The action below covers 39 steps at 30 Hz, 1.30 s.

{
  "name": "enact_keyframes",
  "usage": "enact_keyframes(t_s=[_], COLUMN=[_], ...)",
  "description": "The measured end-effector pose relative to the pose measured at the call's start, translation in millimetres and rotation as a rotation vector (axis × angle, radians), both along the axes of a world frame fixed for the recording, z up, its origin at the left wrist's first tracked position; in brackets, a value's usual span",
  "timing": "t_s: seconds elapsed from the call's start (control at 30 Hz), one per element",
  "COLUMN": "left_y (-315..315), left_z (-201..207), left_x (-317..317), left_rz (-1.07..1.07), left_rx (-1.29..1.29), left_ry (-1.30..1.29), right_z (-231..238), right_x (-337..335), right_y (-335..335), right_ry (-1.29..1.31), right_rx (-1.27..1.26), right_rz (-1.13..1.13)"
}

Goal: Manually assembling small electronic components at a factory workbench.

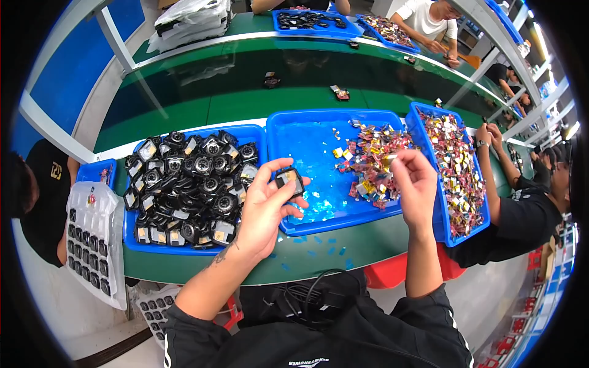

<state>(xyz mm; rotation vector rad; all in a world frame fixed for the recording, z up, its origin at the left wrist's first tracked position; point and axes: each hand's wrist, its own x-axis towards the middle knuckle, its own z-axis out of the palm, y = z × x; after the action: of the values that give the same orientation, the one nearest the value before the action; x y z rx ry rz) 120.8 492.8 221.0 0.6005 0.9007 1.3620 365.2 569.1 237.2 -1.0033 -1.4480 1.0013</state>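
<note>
My left hand (267, 205) is closed around a black watch case (289, 181), thumb on its face and fingers at its edge. A small pale, yellowish part (390, 158) sits between the thumb and fingertips of my right hand (415, 184), which is raised over the middle blue tray (319, 227). Beneath it, a pile of small pink, yellow and white electronic parts (373, 175) covers the tray's right side. On the left, a blue tray (262, 138) is heaped with black watch cases (202, 165), some showing round sensor backs.
A long blue bin (466, 236) full of similar small parts stands at the right. A green conveyor belt (215, 107) runs behind, carrying a few loose pieces. White moulded trays (110, 208) of watch cases lie at the left. Other people sit on both sides and across.
</note>
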Motion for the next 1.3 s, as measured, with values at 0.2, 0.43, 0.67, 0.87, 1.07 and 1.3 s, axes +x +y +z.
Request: enact_keyframes(t_s=[0.2,0.43,0.67,0.87,1.07,1.3], left_y=[-1,-4,-12,-12,-14,-14], left_z=[-4,-7,-7,-10,-10,-5], left_x=[-2,6,24,18,15,10], left_rz=[-0.011,-0.061,-0.134,0.080,0.039,-0.035], left_rx=[0.012,0.156,0.135,0.164,0.308,0.373], left_ry=[0.046,0.354,0.256,0.285,0.449,0.575], right_z=[1,-3,-16,-21,11,39], right_x=[19,-4,-64,-77,-61,-52], right_y=[18,-7,-54,-67,-37,-23], right_ry=[-0.076,0.567,0.713,0.600,-0.296,-0.156], right_rx=[-0.112,-0.403,-0.289,-0.403,0.280,-0.301], right_rz=[-0.045,0.263,0.320,0.278,0.289,0.637])
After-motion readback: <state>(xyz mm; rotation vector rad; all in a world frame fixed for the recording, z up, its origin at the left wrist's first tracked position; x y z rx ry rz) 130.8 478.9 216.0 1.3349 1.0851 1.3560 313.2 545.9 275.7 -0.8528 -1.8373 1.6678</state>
